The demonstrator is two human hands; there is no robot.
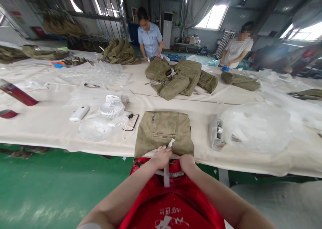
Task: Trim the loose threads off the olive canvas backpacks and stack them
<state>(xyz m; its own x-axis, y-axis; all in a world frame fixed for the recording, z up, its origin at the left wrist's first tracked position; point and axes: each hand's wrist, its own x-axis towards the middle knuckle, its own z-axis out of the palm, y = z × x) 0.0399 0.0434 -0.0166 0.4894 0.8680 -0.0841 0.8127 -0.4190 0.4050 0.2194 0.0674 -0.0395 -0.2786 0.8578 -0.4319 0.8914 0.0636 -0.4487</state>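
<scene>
Resting on an olive bag [163,126], the left hand [161,156] is being laid beside a white strip [171,142]; just apart, the right hand [187,162] is being partly hidden, and whether either is gripping cannot be told. The olive bag is being supported at the near edge of the table [57,131]. Farther off, a white fan [111,108] is being flanked by a phone [131,123]; beyond, heaped bags [177,78] are lying before a blue-shirted person [150,36].

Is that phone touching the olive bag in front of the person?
Apart: the head view shows a narrow strip of pale tabletop between the phone and the olive bag.
</scene>
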